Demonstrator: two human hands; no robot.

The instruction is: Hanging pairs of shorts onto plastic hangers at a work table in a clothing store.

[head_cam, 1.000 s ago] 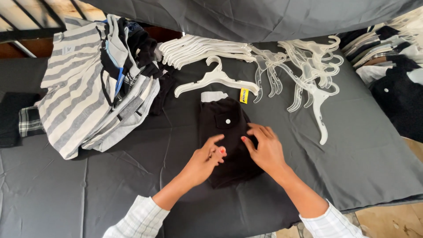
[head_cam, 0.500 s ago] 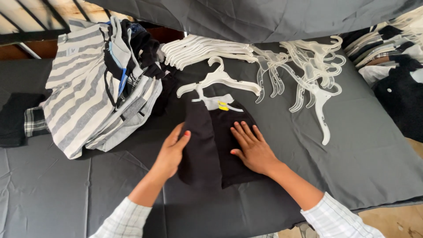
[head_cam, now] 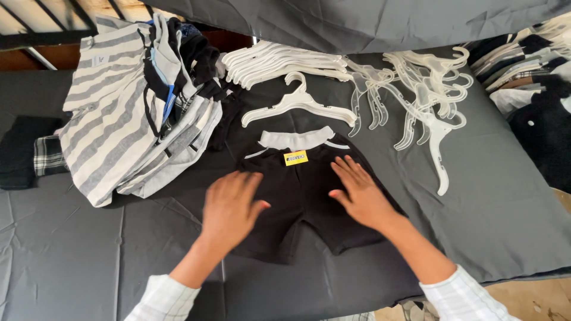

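Observation:
A small pair of black shorts (head_cam: pixel 303 199) with a white waistband and a yellow tag lies unfolded and flat on the dark grey cloth-covered table (head_cam: pixel 488 202). My left hand (head_cam: pixel 229 208) rests flat on the left leg of the shorts, fingers spread. My right hand (head_cam: pixel 360 193) presses flat on the right leg, fingers apart. Neither hand grips anything. A single white plastic hanger (head_cam: pixel 300 104) lies just beyond the waistband.
A pile of grey-and-white striped garments (head_cam: pixel 119 113) sits at the left. A row of white hangers (head_cam: pixel 279 62) and a heap of clear hangers (head_cam: pixel 422 95) lie at the back. More dark clothes (head_cam: pixel 535 89) are stacked at the right edge.
The shorts were folded in half a second ago; my left hand swung the left half open, and both hands now lie flat on the spread shorts.

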